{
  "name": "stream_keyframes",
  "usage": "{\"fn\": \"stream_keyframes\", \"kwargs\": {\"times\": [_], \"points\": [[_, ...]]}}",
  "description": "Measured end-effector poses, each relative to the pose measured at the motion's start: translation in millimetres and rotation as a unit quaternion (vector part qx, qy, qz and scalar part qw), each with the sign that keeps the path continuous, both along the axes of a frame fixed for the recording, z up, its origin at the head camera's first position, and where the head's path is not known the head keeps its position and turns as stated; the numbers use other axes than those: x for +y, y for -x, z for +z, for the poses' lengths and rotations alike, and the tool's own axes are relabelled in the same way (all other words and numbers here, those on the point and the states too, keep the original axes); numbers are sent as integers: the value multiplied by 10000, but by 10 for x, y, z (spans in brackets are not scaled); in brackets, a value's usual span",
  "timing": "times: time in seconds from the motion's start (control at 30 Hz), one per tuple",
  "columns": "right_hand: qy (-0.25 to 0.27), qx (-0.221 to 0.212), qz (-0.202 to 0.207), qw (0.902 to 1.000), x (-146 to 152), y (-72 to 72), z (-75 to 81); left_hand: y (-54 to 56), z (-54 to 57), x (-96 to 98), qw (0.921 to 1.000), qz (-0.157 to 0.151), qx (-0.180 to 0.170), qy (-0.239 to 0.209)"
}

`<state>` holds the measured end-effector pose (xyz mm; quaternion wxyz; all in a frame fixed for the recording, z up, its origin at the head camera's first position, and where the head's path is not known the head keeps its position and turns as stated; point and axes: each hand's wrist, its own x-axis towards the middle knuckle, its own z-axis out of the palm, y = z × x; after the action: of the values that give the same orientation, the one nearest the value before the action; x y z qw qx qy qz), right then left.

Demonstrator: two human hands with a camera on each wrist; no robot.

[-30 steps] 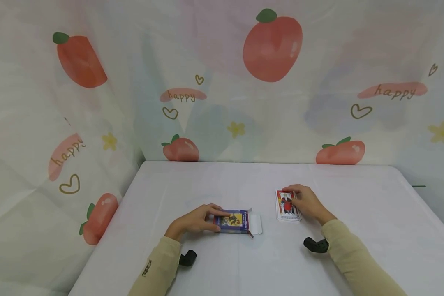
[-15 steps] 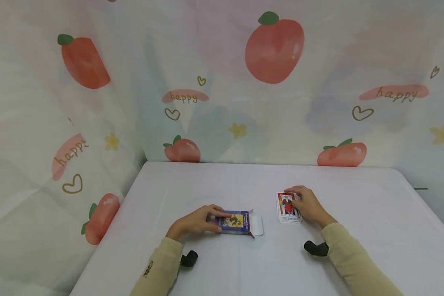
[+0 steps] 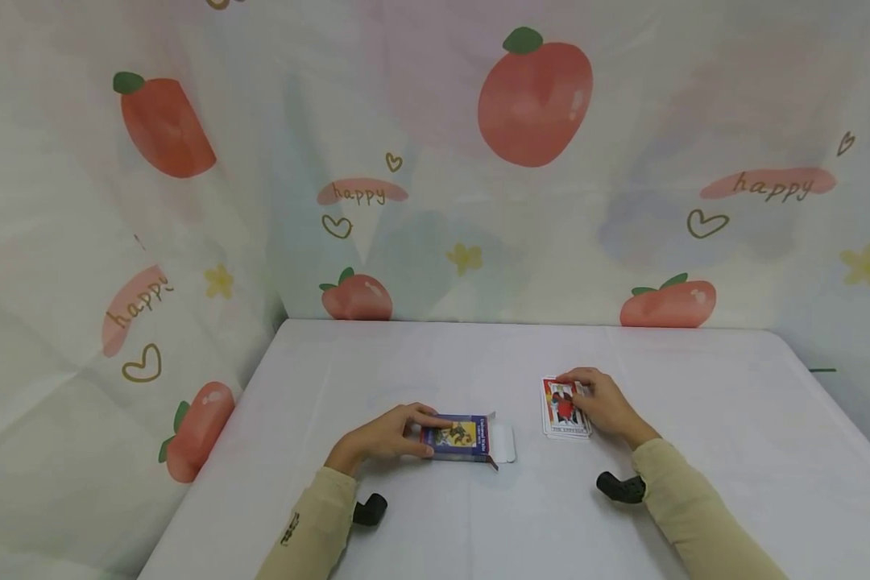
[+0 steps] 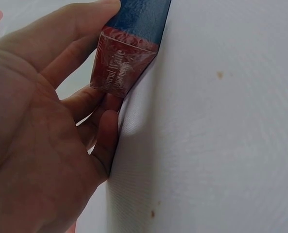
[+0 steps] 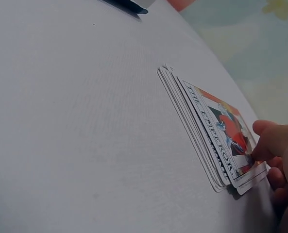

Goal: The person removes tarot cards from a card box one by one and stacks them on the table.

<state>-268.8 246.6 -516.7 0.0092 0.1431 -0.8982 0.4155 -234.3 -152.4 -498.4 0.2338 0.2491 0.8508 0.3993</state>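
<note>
In the head view my left hand (image 3: pixel 387 435) grips a blue tarot card box (image 3: pixel 458 438) lying flat, thumb along its near side and fingers over the top. The box's white flap (image 3: pixel 503 443) sticks out open on the right. From the left wrist view, the clear-wrapped red end (image 4: pixel 117 65) of the box faces my palm. My right hand (image 3: pixel 605 403) holds the right side of a stack of tarot cards (image 3: pixel 560 408) on the table. "The Emperor" card (image 5: pixel 224 128) lies face up on top, and the stack's edges are slightly uneven.
A white cloth covers the table (image 3: pixel 435 524). Behind it and to the left hangs a fruit-printed backdrop (image 3: pixel 435 161). Black wrist-worn devices (image 3: pixel 621 487) jut inward from both sleeves. A gap of tablecloth separates box and stack.
The view shifts slightly. Both hands, the box and the card stack keep their places on the table.
</note>
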Motion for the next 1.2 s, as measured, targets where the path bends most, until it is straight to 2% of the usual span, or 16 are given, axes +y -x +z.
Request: {"fn": "stream_keyframes", "kwargs": {"times": [0.2,0.63,1.0,1.2], "points": [[90,-26,23,10000,36,13,-22,-3,1,8,10000,42,-33,20],[117,-479,-353,9982,-5,-19,37,7,-21,-13,9999,78,-133,-41],[-53,-437,-518,9977,37,2,40,33,-18,-5,9999,61,-70,-43],[-36,-620,-643,9960,18,-22,46,21,-12,-6,9999,36,-126,-23]]}}
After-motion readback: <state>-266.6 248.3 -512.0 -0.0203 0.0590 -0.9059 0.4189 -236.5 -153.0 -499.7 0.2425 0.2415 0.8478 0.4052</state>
